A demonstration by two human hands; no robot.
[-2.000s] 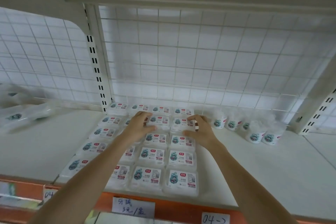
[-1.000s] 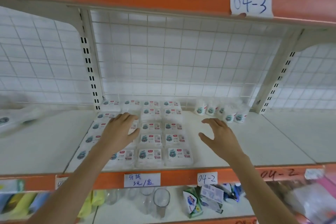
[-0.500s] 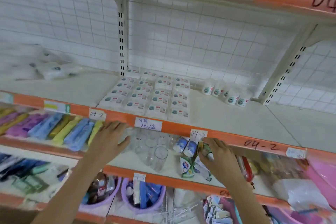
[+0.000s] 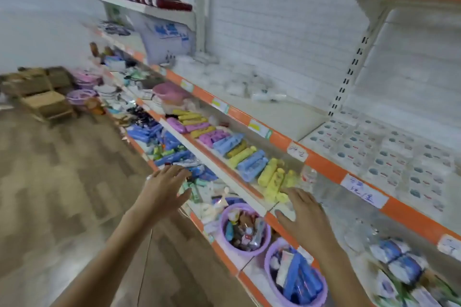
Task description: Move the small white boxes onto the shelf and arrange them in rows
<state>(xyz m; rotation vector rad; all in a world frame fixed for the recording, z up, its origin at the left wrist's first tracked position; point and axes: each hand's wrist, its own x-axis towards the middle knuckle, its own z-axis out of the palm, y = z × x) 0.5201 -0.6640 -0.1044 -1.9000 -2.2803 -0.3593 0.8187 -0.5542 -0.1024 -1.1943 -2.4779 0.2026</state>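
2 hands [image 4: 162, 189] [image 4: 306, 217] withdrawn from small white boxes [image 4: 389, 154], fingers spread, holding nothing

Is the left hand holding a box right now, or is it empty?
Empty. The left hand hovers over the floor beside the lower shelves, fingers spread and nothing in them. The small white boxes lie in rows on the shelf.

The white metal shelf with the orange front edge [image 4: 294, 117] has a bare stretch between the blurred white packets [image 4: 249, 85] toward the back left and the rows of small white boxes [image 4: 389, 154] on the right. A slotted white upright post [image 4: 349, 67] stands at the back beside the boxes. Below, coloured cylindrical rolls [image 4: 239, 154] and two purple plastic baskets [image 4: 245, 228] crowd the lower shelves. The wood-pattern floor [image 4: 62, 182] lies open on the left, with wooden crates [image 4: 42, 97] farther back.
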